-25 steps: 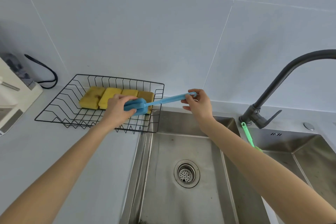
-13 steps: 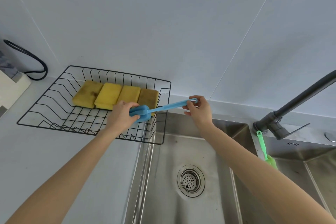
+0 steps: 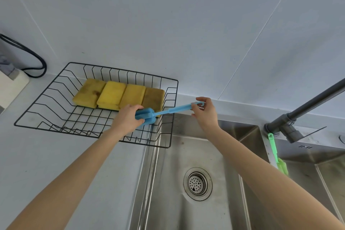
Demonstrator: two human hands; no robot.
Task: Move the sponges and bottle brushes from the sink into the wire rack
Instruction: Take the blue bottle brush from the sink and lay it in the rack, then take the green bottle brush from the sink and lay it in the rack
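Far left, a black cable (image 3: 35,65) loops down the tiled wall to a white appliance (image 3: 11,84) at the frame's edge, and on the pale countertop (image 3: 56,155) sits the black wire rack (image 3: 56,99). Four yellow sponges (image 3: 119,95) lie in it, side by side in one row along its far half, each touching its neighbour (the rightmost one is the brownest, the leftmost stained). Here comes the left hand (image 3: 127,117), low over the rack's right front corner, fingers curled tight round the foam head of the blue bottle brush (image 3: 149,115), thumb on the near side. The blue handle runs up and right across the rack's right wall and out over the sink's edge. At the far tip, the right hand (image 3: 205,112) pinches the hooked end between thumb and forefinger, the other fingers loosely bent beneath and touching nothing. So the brush hangs level between both hands, its head inside the rack's outline, its handle outside. Below, the steel sink (image 3: 168,183) with its round drain strainer (image 3: 197,184). Further right, a green bottle brush (image 3: 274,153) leans on the divider between the two basins, handle up near the base of the dark grey faucet (image 3: 298,112), foam head down in the right basin.
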